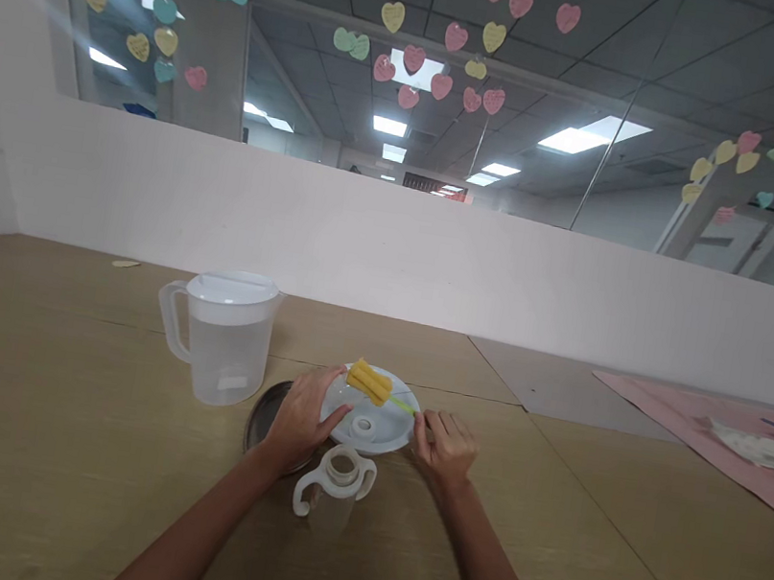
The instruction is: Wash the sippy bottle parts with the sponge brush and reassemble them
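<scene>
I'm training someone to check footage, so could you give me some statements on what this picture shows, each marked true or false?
1. The right hand holds the thin green handle of the yellow sponge. True.
2. The pitcher has its lid on. True.
3. The yellow sponge is inside the pitcher. False: it shows against the white plate.
4. The two-handled bottle stands nearer the person than the white plate. True.
5. The left hand is on the pitcher. False: it is at the white plate, partly hiding a dark dish.
6. The pink sheet lies at the left. False: it lies at the right.
</scene>
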`<move>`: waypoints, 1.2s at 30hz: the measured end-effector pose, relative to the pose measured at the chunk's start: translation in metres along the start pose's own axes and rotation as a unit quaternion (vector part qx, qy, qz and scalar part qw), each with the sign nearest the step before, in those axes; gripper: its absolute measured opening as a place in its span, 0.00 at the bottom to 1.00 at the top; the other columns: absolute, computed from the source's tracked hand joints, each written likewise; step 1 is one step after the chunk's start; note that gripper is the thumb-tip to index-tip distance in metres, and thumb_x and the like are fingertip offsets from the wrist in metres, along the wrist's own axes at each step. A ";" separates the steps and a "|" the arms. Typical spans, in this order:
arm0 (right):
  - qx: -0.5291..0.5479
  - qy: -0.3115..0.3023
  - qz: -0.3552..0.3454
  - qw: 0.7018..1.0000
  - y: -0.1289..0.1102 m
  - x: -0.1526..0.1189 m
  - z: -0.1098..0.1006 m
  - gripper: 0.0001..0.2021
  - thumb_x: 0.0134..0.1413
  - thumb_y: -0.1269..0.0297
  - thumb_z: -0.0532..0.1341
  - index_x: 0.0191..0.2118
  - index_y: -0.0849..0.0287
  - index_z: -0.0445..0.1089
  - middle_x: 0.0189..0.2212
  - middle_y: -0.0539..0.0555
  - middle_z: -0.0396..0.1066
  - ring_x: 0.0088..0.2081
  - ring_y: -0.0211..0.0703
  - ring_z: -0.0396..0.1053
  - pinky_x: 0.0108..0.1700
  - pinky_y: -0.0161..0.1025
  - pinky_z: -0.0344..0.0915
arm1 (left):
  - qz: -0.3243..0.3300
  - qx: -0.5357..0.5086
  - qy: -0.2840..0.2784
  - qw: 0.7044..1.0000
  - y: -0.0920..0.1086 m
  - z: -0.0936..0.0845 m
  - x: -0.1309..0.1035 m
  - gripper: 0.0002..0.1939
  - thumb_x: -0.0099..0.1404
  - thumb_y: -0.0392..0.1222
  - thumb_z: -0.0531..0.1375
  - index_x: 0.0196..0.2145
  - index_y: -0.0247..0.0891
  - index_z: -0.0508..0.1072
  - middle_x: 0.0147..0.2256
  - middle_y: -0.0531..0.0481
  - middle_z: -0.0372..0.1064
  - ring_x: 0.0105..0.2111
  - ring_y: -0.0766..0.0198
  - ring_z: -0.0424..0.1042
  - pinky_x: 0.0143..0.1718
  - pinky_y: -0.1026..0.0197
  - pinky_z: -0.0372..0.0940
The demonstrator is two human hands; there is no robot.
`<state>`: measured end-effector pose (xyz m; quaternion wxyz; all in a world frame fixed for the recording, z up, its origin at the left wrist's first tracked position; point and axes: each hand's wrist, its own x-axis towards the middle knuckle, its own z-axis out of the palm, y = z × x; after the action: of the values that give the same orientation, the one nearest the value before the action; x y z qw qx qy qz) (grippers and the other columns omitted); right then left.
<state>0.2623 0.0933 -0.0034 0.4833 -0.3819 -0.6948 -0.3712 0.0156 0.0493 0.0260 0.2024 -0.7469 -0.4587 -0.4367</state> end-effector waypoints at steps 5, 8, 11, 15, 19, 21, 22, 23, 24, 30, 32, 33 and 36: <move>-0.027 0.026 -0.020 0.999 0.003 0.002 -0.002 0.13 0.53 0.62 0.59 0.21 0.60 0.67 0.15 0.49 0.59 0.23 0.35 0.54 0.27 0.35 0.45 | 0.001 -0.003 -0.008 1.000 -0.001 0.006 -0.001 0.22 0.66 0.48 0.50 0.55 0.40 0.56 0.49 0.45 0.66 0.51 0.59 0.65 0.53 0.55 0.61; -0.028 0.028 -0.016 0.999 0.005 0.002 -0.002 0.12 0.53 0.61 0.58 0.22 0.60 0.69 0.15 0.49 0.60 0.23 0.35 0.54 0.27 0.35 0.45 | -0.025 -0.012 -0.032 0.999 -0.002 0.009 -0.001 0.22 0.67 0.48 0.48 0.56 0.40 0.54 0.51 0.45 0.65 0.51 0.61 0.65 0.52 0.56 0.62; -0.020 0.013 -0.007 1.000 0.004 0.000 -0.002 0.13 0.54 0.61 0.58 0.22 0.59 0.69 0.16 0.49 0.61 0.23 0.35 0.55 0.28 0.35 0.45 | -0.053 -0.014 -0.032 0.998 -0.003 0.009 -0.002 0.23 0.67 0.47 0.48 0.57 0.39 0.53 0.52 0.43 0.63 0.53 0.60 0.64 0.52 0.56 0.63; -0.005 -0.012 -0.008 1.000 0.001 -0.002 0.001 0.15 0.55 0.60 0.57 0.21 0.59 0.68 0.15 0.49 0.60 0.22 0.35 0.55 0.28 0.36 0.46 | -0.038 -0.011 -0.025 0.999 -0.003 0.009 -0.003 0.22 0.67 0.47 0.48 0.57 0.38 0.54 0.52 0.43 0.64 0.52 0.60 0.65 0.52 0.56 0.63; 0.023 -0.014 -0.030 0.999 -0.002 -0.002 0.003 0.16 0.55 0.58 0.57 0.20 0.59 0.66 0.14 0.48 0.59 0.22 0.34 0.55 0.27 0.35 0.46 | 0.028 -0.006 -0.010 1.000 0.001 0.008 -0.003 0.22 0.67 0.47 0.49 0.56 0.38 0.56 0.51 0.43 0.66 0.52 0.60 0.66 0.53 0.57 0.64; 0.025 -0.010 -0.027 0.999 -0.003 0.000 0.003 0.17 0.55 0.57 0.57 0.19 0.59 0.65 0.14 0.48 0.59 0.22 0.34 0.55 0.27 0.35 0.46 | 0.056 -0.004 -0.003 0.998 0.004 0.006 -0.002 0.21 0.66 0.46 0.50 0.55 0.38 0.58 0.50 0.43 0.67 0.52 0.60 0.66 0.54 0.56 0.64; 0.021 -0.008 -0.021 1.000 -0.004 0.001 0.002 0.17 0.55 0.56 0.57 0.19 0.59 0.65 0.14 0.48 0.59 0.22 0.34 0.55 0.27 0.35 0.46 | 0.071 -0.003 -0.001 0.997 0.005 0.005 -0.002 0.20 0.66 0.44 0.50 0.55 0.38 0.59 0.50 0.43 0.67 0.52 0.60 0.66 0.54 0.55 0.64; 0.017 -0.007 -0.014 1.000 -0.005 0.002 0.002 0.18 0.55 0.56 0.57 0.19 0.59 0.64 0.14 0.48 0.58 0.22 0.34 0.55 0.27 0.35 0.46 | 0.087 -0.001 0.003 0.996 0.006 0.004 -0.002 0.19 0.67 0.43 0.50 0.54 0.38 0.60 0.50 0.43 0.67 0.52 0.60 0.66 0.54 0.55 0.64; 0.014 -0.007 -0.008 1.000 -0.005 0.003 0.001 0.18 0.56 0.56 0.56 0.19 0.59 0.64 0.14 0.48 0.58 0.22 0.33 0.55 0.27 0.35 0.46 | 0.103 0.002 0.007 0.995 0.007 0.002 -0.002 0.18 0.66 0.41 0.50 0.54 0.38 0.60 0.51 0.43 0.67 0.53 0.61 0.65 0.54 0.54 0.64; 0.038 -0.006 0.011 0.999 -0.008 0.002 0.001 0.18 0.55 0.58 0.56 0.18 0.60 0.63 0.14 0.48 0.58 0.21 0.33 0.54 0.26 0.34 0.46 | 0.144 0.028 0.000 0.989 0.006 -0.005 0.000 0.16 0.67 0.36 0.49 0.52 0.38 0.62 0.53 0.44 0.64 0.55 0.60 0.63 0.56 0.49 0.62; 0.037 0.003 0.028 0.999 -0.007 0.000 0.002 0.18 0.55 0.57 0.56 0.18 0.60 0.63 0.14 0.48 0.59 0.20 0.33 0.55 0.26 0.34 0.46 | 0.142 0.021 -0.019 0.989 0.005 -0.006 0.001 0.16 0.68 0.36 0.47 0.52 0.38 0.62 0.54 0.45 0.63 0.56 0.60 0.62 0.57 0.49 0.61; 0.032 0.005 0.042 0.999 -0.006 0.000 0.003 0.19 0.55 0.56 0.56 0.17 0.60 0.63 0.14 0.48 0.58 0.20 0.33 0.54 0.26 0.34 0.46 | 0.142 0.015 -0.023 0.990 0.005 -0.006 0.001 0.16 0.68 0.37 0.47 0.52 0.38 0.62 0.54 0.45 0.63 0.56 0.61 0.61 0.57 0.50 0.62; 0.016 0.000 0.083 0.996 -0.005 -0.001 0.006 0.23 0.57 0.56 0.53 0.15 0.60 0.62 0.12 0.47 0.56 0.18 0.31 0.51 0.25 0.33 0.45 | 0.159 0.003 -0.018 0.987 0.004 -0.006 0.000 0.17 0.68 0.37 0.47 0.53 0.38 0.61 0.54 0.45 0.63 0.56 0.61 0.61 0.56 0.52 0.63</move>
<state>0.2557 0.0962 -0.0066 0.5183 -0.4305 -0.6665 -0.3191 0.0164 0.0425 0.0297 0.2634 -0.8175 -0.3384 -0.3844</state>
